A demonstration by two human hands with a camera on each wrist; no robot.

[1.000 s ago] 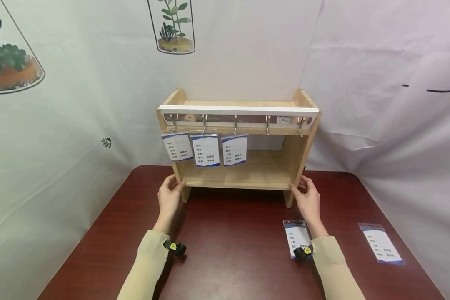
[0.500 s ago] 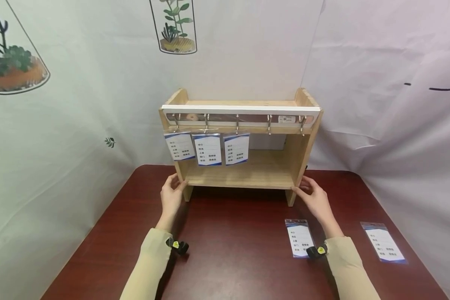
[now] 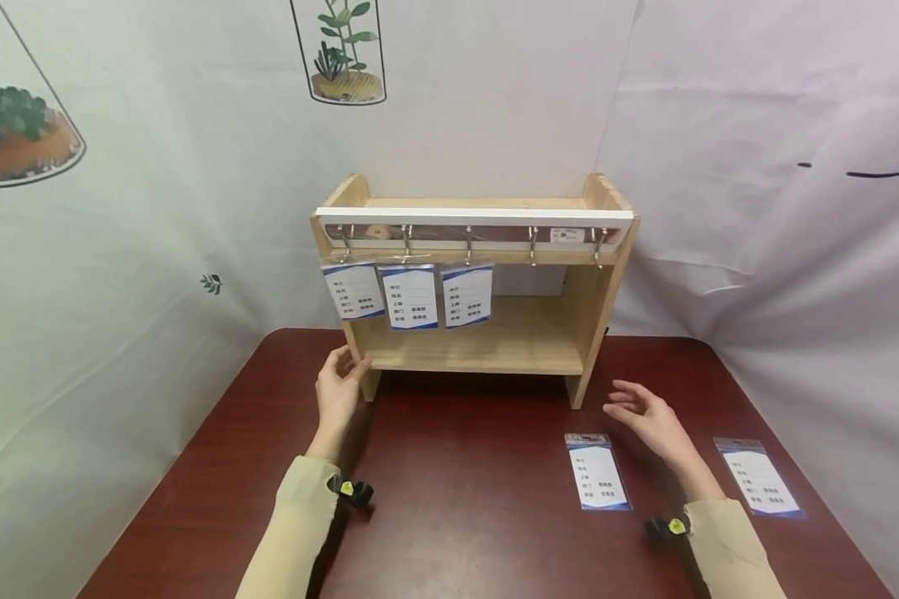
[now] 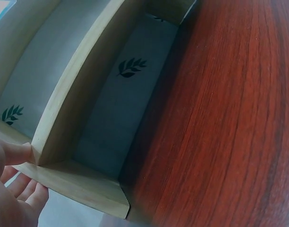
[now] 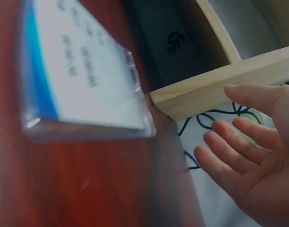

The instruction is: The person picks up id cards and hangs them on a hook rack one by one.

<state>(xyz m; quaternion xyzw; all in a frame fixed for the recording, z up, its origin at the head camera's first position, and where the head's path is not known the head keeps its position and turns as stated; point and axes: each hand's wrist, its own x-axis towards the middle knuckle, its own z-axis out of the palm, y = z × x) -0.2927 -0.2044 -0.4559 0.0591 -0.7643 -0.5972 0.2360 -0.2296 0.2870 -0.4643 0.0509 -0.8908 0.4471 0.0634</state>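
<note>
My left hand [image 3: 337,398] pinches the wooden shelf [image 3: 524,345], mid-frame, low on its left side, thumb in front, fingers outside; a light, even squeeze should steady it best without swinging the hanging badges [image 3: 408,299]. My right hand [image 3: 655,426], fingers relaxed, holds nothing, beside the loose badge [image 3: 599,478] at lower right. Half a second earlier it touches the shelf's right side; now it is off.

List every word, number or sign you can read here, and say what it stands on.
"部门", probably, on the middle hanging card; its other lines are too small.
Outer hanging cards, table cards: print too small or blurred.
Rail label: too small.
Yellow wrist stickers: too small.
</note>
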